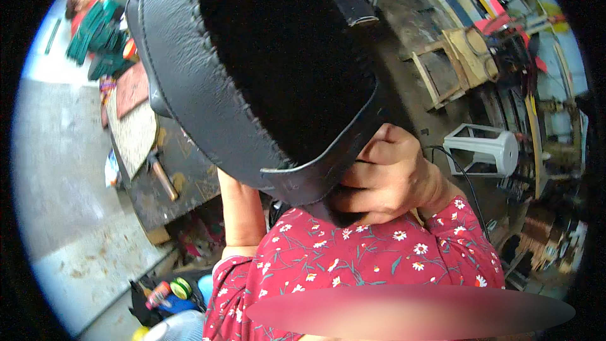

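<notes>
A large black leather piece point(183, 69), shaped like a bag with stitched seams, is held up close in front of me. Its wide opening faces up toward me and the inside is too dark to make out. At its lower right edge my right hand point(394, 173) is closed, fingers curled around the leather near a loose dark flap. The left forearm point(243, 215) rises behind the leather's lower left side, which hides my left hand and its fingers.
To the left, a dark worktable point(183, 151) carries a hammer point(164, 178) and flat sheets of material. On the right are a wooden chair frame point(451, 66), a white stool point(483, 150) on its side and a black cable point(467, 180). A person point(79, 9) is at the far left.
</notes>
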`<state>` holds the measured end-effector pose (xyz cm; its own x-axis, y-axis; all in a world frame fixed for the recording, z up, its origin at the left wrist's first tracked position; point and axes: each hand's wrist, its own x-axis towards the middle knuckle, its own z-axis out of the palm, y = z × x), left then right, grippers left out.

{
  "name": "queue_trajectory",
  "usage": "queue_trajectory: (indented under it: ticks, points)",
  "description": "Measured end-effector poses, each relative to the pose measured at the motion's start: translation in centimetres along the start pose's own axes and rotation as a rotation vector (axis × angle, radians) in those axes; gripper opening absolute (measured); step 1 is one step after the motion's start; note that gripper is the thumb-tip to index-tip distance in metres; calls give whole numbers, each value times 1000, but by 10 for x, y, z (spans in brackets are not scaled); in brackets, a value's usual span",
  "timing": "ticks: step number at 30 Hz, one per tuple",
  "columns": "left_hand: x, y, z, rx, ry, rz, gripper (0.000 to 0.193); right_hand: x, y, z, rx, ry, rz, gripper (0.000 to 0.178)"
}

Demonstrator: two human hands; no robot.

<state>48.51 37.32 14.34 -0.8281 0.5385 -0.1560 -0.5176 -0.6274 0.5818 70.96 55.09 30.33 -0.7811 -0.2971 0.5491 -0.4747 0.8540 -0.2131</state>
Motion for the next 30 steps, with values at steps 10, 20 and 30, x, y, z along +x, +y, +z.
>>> queue_trajectory:
  ticks: [10,20,30]
  points:
    - [27,-26,26,28,-43,-62,75,-19,46,-36,16,54,2,33]
    - [48,-91,96,53,26,36,74,-72,157,-83,93,245,-131,21]
    - [72,-140,118,-14,13,4,73,-82,185,-112,45,81,-123,25]
